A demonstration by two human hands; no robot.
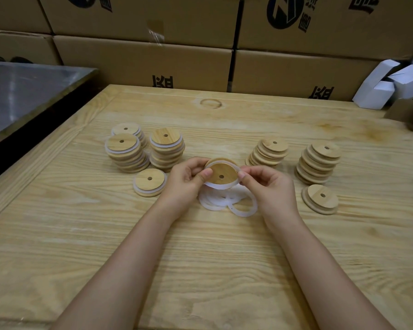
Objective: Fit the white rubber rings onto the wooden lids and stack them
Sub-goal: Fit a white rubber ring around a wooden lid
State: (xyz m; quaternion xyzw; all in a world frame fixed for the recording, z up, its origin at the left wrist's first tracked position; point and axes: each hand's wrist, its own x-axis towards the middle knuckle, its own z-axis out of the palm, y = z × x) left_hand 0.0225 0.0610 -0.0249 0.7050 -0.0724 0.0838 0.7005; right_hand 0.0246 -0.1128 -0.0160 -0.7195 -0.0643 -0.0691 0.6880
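Round wooden lid (221, 173) is pinched between left grip (186, 179) and right grip (269, 186). Thin white rubber ring (218, 185) is partly seated round it.

One wide-angle, head-worn view is given. The scene is looked at from over the near edge of the tabletop (224, 270), pitched forward and down. Mid-tabletop is seen close. The far edge and far-left corner are kept in frame. Cartons (141, 63) behind the far edge and a metal surface (22, 91) past the left edge are caught.
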